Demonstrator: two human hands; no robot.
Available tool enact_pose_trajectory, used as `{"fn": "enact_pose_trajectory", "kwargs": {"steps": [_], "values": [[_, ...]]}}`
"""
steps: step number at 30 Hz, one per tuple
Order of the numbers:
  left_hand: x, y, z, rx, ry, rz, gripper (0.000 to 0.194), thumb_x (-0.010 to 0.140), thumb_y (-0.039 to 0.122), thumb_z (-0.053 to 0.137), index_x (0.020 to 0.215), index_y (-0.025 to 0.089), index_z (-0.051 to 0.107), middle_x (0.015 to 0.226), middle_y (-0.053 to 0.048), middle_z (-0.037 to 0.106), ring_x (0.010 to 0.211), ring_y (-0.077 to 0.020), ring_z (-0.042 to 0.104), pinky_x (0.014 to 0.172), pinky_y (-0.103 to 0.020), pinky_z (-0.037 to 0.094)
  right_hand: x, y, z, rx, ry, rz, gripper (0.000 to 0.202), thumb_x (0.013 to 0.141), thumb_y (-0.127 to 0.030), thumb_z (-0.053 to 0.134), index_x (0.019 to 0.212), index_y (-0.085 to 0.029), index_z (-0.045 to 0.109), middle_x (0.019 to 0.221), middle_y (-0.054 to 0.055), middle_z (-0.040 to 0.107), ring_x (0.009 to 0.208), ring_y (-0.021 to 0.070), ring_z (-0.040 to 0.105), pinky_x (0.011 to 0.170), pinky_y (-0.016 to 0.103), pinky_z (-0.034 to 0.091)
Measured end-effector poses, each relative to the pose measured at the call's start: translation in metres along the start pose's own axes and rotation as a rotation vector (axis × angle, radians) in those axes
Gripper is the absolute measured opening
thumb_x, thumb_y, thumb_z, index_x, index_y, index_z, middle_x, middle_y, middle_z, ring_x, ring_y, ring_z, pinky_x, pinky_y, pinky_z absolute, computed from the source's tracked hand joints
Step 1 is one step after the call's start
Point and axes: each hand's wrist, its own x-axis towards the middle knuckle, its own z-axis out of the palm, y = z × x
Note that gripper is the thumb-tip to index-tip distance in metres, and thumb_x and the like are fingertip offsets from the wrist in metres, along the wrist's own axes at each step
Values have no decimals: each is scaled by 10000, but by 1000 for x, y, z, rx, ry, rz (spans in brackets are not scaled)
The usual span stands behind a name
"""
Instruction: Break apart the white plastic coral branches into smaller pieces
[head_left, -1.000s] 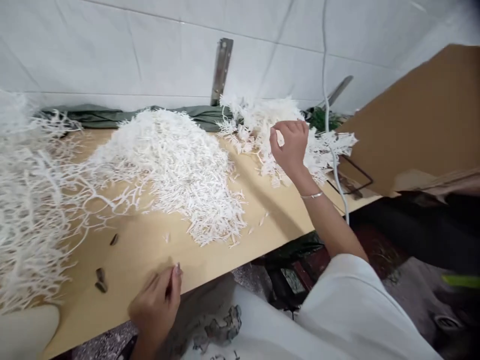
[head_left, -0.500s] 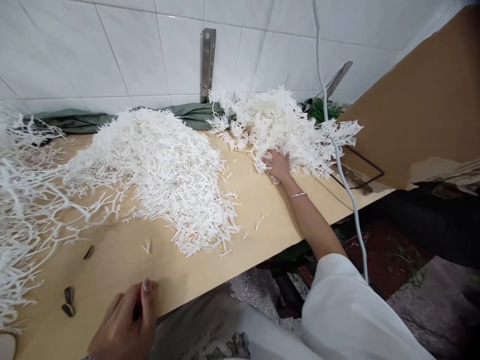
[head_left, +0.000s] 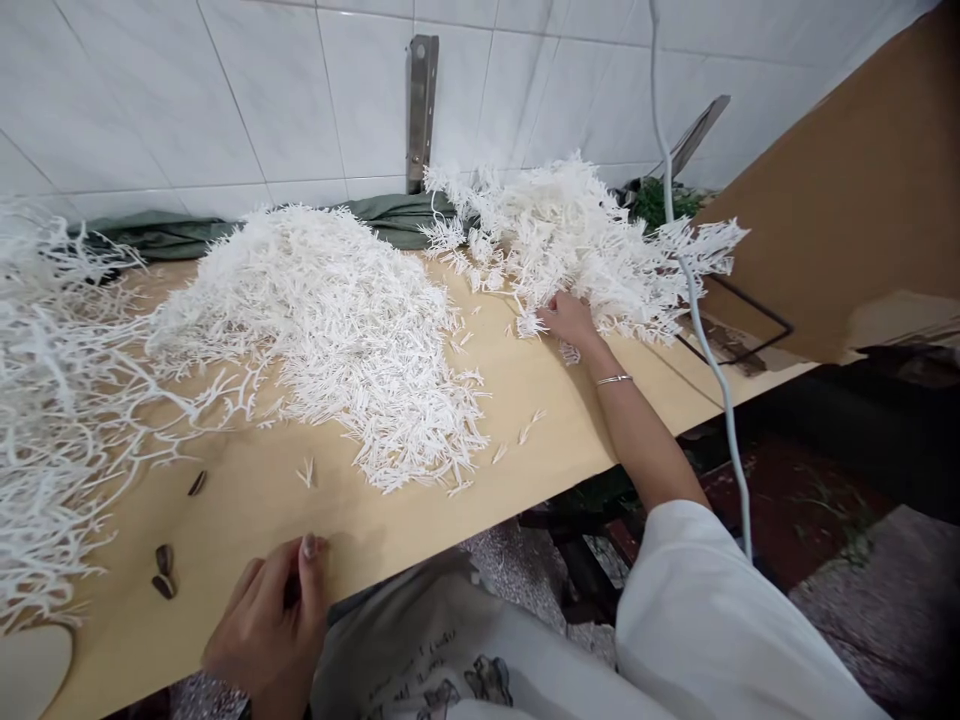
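My right hand reaches to the front edge of the far right heap of white branched sprigs, its fingers closed on a white branched sprig. The fingertips are partly hidden among the white strands. My left hand rests at the table's near edge with its fingers curled in; what lies inside them, if anything, is hidden. Between the hands and the wall spreads a pile of small white forked pieces. A few loose pieces lie on the tan tabletop.
Bare white branching stems heap up at the left. Dark seed shells lie near my left hand. A pale cable hangs in front of the right heap, and a cardboard sheet leans at the right. Green cloth runs along the wall.
My right hand has closed its fingers at the heap's front edge. The left hand stays curled at the table edge. The whole view has shifted slightly.
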Motion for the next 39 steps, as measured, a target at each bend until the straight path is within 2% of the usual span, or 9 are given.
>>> {"fn": "enact_pose_trajectory", "kwargs": {"steps": [8, 13, 16, 20, 22, 25, 31, 35, 39], "values": [[0, 2, 0, 19, 15, -8, 301, 935, 351, 446, 776, 200, 653, 637, -32, 650, 604, -147, 554, 569, -240, 391, -6, -3, -13, 20, -6, 4, 168, 734, -306, 566, 629, -190, 503, 707, 97, 619, 771, 246, 575, 822, 406, 442], [-1, 1, 1, 30, 13, -13, 309, 930, 359, 445, 781, 198, 663, 634, -28, 647, 583, -137, 534, 565, -229, 386, -15, -7, -34, 66, 270, -24, 237, 865, -254, 400, 981, -141, 573, 1185, 185, 580, 1201, 270, 482, 1039, 439, 354], [-1, 1, 1, 31, 11, -28, 316, 927, 367, 445, 773, 198, 662, 608, -25, 628, 581, -139, 528, 554, -229, 376, -28, -26, -38, 265, 421, -150, 329, 915, -372, 370, 1094, -167, 555, 1234, 148, 581, 1216, 226, 497, 1058, 418, 374], [0, 2, 0, 37, 0, -32, 298, 922, 362, 451, 771, 206, 654, 622, -26, 628, 610, -150, 545, 548, -240, 363, -51, -69, -17, 462, 72, -352, 597, 911, -600, 287, 1249, -164, 516, 1344, 139, 537, 1257, 222, 493, 1076, 417, 385], [0, 4, -1, 47, -4, -31, 283, 918, 357, 460, 771, 208, 650, 624, -24, 626, 611, -151, 546, 547, -242, 358, -63, -90, -2, 410, -169, -417, 732, 871, -678, 290, 1340, -142, 459, 1484, 157, 380, 1396, 289, 323, 1163, 509, 224], [1, 5, -1, 67, -8, -48, 272, 914, 353, 465, 766, 215, 647, 618, -20, 619, 612, -153, 551, 542, -239, 354, -78, -112, 9, 371, -343, -492, 800, 823, -728, 347, 1373, -157, 452, 1522, 139, 315, 1447, 323, 197, 1185, 564, 27], [0, 4, -1, 49, -13, -62, 260, 909, 357, 471, 772, 224, 647, 628, -20, 630, 633, -158, 563, 537, -241, 355, -92, -125, -5, 504, -402, -611, 703, 870, -678, 317, 1360, -198, 473, 1476, 88, 416, 1380, 193, 373, 1179, 402, 254], [0, 5, 0, 37, 0, -50, 283, 919, 359, 457, 769, 215, 649, 635, -20, 638, 628, -151, 565, 561, -236, 374, -87, -118, -9, 656, -322, -496, 663, 913, -631, 247, 1366, -194, 456, 1426, 94, 482, 1303, 196, 471, 1116, 414, 366], [0, 6, -1, 42, 2, -34, 289, 924, 357, 448, 775, 213, 649, 655, -26, 649, 630, -153, 560, 576, -239, 379, -81, -112, -1, 729, -347, -390, 625, 896, -652, 278, 1232, -226, 588, 1314, 76, 593, 1200, 202, 563, 1077, 411, 416]]}}
